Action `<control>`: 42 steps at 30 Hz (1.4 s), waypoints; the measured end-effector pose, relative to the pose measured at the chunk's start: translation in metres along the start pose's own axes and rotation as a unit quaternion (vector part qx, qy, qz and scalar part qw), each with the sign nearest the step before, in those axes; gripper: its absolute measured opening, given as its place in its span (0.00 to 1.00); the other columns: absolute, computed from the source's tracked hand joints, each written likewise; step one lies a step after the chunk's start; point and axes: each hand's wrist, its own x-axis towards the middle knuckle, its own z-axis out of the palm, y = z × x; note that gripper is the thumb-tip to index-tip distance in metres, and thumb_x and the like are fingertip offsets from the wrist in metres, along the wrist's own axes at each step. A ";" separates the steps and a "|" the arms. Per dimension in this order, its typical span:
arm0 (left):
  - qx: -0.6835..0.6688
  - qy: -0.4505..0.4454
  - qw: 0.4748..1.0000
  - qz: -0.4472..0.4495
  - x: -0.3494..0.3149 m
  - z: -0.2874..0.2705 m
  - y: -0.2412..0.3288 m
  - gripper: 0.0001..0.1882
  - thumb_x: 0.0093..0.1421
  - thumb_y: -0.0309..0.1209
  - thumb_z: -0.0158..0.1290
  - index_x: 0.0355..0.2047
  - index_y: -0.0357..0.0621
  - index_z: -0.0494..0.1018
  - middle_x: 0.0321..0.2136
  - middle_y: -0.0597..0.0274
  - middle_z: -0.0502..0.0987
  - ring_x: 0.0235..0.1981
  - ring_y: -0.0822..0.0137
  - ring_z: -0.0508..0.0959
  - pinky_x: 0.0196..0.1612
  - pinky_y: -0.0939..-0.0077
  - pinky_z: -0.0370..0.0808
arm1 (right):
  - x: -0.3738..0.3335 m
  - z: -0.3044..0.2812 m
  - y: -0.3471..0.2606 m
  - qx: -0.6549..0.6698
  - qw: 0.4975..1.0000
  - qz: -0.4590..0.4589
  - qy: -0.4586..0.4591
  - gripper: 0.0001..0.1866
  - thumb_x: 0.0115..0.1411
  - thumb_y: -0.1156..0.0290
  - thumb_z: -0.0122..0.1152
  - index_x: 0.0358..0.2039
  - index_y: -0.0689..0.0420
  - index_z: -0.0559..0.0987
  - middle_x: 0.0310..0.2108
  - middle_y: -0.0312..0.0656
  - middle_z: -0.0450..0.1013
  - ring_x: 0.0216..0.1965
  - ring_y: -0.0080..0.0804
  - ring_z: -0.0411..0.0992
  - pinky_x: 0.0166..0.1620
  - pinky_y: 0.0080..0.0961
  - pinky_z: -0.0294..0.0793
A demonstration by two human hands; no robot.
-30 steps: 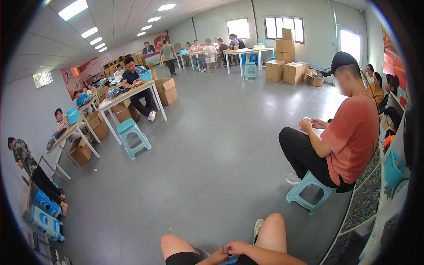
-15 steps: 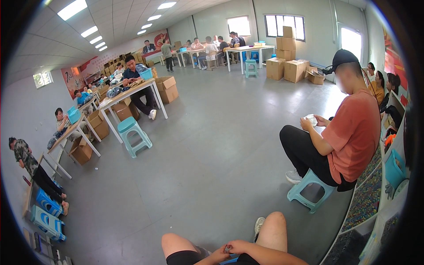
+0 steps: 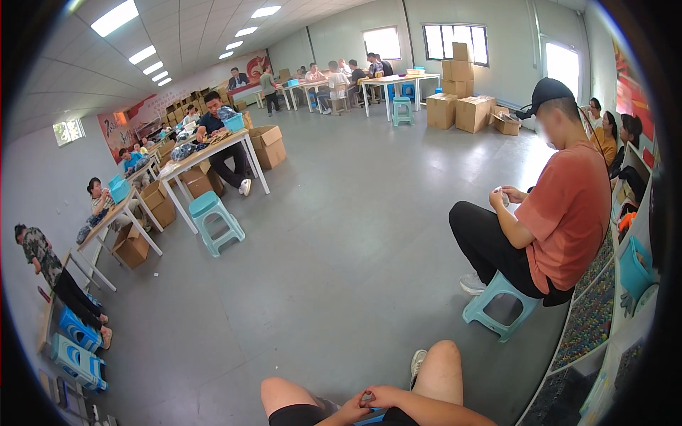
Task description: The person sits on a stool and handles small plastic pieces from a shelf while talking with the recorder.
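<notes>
At the bottom of the view, between my bare knees, my two hands meet in front of my lap. My left hand [image 3: 351, 410] comes from the lower edge, its fingers bent in toward the other hand. Against it lies my right hand [image 3: 384, 397], its fingers curled and its fingertips touching the left ones. Both hands are closed together; whatever small thing may be between the fingers is too small to make out. Below them a bit of a blue stool [image 3: 371, 419] shows between my legs.
To my right a person in an orange shirt sits on a light-blue stool [image 3: 501, 305], holding a small white thing [image 3: 504, 199]. Shelves with coloured beads [image 3: 584, 321] line the right side. A stool [image 3: 216, 221], worktables [image 3: 207, 151] and cardboard boxes [image 3: 267, 147] stand ahead.
My fingers have shifted slightly against each other, and the greyish spot between them shows less. The seated person on the right has turned the white thing in their hands.
</notes>
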 end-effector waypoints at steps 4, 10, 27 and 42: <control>0.029 0.041 0.998 -0.028 -0.002 -0.001 -0.004 0.37 0.49 0.19 0.44 0.58 0.43 0.40 0.38 0.57 0.71 0.37 0.71 0.71 0.33 0.83 0.65 | -0.003 -0.009 -0.009 0.016 0.997 0.058 -0.044 0.32 0.42 0.50 0.59 0.41 0.62 0.66 0.32 0.54 0.71 0.36 0.45 0.70 0.37 0.33 0.69; -0.008 0.005 0.999 -0.051 -0.009 -0.002 0.002 0.33 0.50 0.19 0.44 0.57 0.41 0.47 0.47 0.60 0.67 0.39 0.71 0.71 0.32 0.85 0.63 | 0.002 -0.001 -0.001 -0.004 0.998 0.032 -0.047 0.27 0.40 0.56 0.59 0.39 0.59 0.69 0.31 0.52 0.72 0.35 0.45 0.70 0.37 0.34 0.69; 0.176 0.019 0.982 0.070 -0.024 0.028 0.040 0.27 0.52 0.33 0.51 0.52 0.41 0.58 0.44 0.58 0.68 0.42 0.67 0.69 0.43 0.72 0.67 | 0.003 0.001 0.003 -0.050 0.997 0.003 -0.065 0.19 0.39 0.55 0.60 0.27 0.56 0.74 0.25 0.47 0.72 0.29 0.45 0.70 0.30 0.36 0.68; 0.080 0.053 0.989 -0.116 -0.025 0.026 0.041 0.15 0.53 0.35 0.48 0.39 0.41 0.70 0.30 0.63 0.72 0.30 0.70 0.69 0.34 0.75 0.68 | -0.021 -0.028 -0.054 -0.135 0.982 0.036 -0.125 0.20 0.51 0.48 0.42 0.43 0.36 0.70 0.29 0.52 0.71 0.29 0.51 0.68 0.32 0.39 0.67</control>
